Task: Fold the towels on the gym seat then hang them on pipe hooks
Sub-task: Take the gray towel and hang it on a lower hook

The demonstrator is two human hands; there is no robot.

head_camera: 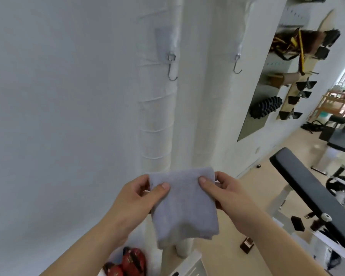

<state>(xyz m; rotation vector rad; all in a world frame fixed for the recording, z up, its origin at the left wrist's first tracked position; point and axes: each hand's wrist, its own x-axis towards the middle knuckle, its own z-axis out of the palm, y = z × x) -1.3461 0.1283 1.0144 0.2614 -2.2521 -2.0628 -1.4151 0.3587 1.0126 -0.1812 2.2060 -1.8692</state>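
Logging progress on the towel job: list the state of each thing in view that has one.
Grey towel: folded, held up below the hooks, not yet hung.
Left hand: pinches the towel's upper left edge.
Right hand: pinches its upper right edge.
Left hook: empty.
Right hook: empty.
Gym seat: no towel on the visible part.

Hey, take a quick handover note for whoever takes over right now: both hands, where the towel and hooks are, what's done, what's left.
Hands: the left hand pinches the top left corner of the grey towel, thumb in front; the right hand pinches the top right corner the same way.
Things: the towel hangs folded in front of the wrapped pipe. Above it, the left hook and right hook are both bare. The gym seat is at the right.
Done: this towel looks folded.
Left: hang it on a hook; no other towels are in view.
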